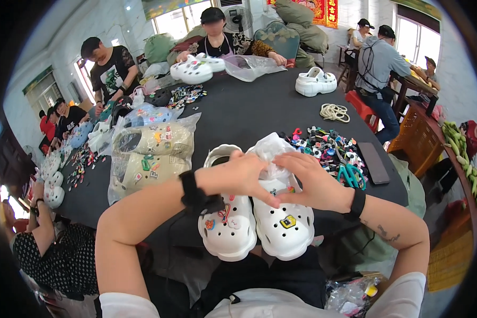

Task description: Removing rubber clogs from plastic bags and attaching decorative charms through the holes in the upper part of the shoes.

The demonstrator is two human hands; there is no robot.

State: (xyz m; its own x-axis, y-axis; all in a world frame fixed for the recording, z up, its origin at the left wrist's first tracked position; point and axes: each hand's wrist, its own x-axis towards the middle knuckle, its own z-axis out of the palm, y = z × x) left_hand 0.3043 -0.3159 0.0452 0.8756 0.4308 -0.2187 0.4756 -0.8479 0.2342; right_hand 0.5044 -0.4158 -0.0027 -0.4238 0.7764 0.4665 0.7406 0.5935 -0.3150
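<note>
A pair of white clogs stands at the table's near edge, toes toward me, with colourful charms on their tops. My left hand (237, 175) reaches across the left clog (228, 238) to the opening of the right clog (283, 241). There, a crumpled wad of whitish translucent plastic (270, 146) bulges out. My right hand (315, 183) curls over the wad from the other side. Both hands have their fingers on it and their thumbs nearly meeting above the right clog's top. Some left fingertips are hidden behind the wad.
Loose shoe charms (323, 151), teal-handled scissors (351, 176) and a dark phone (372, 162) lie right. Bagged beige clogs (153, 153) lie left. Farther back are a white clog (316, 82) and coiled cord (334, 112). Across the table, a co-worker (217, 42) sits beside white clogs.
</note>
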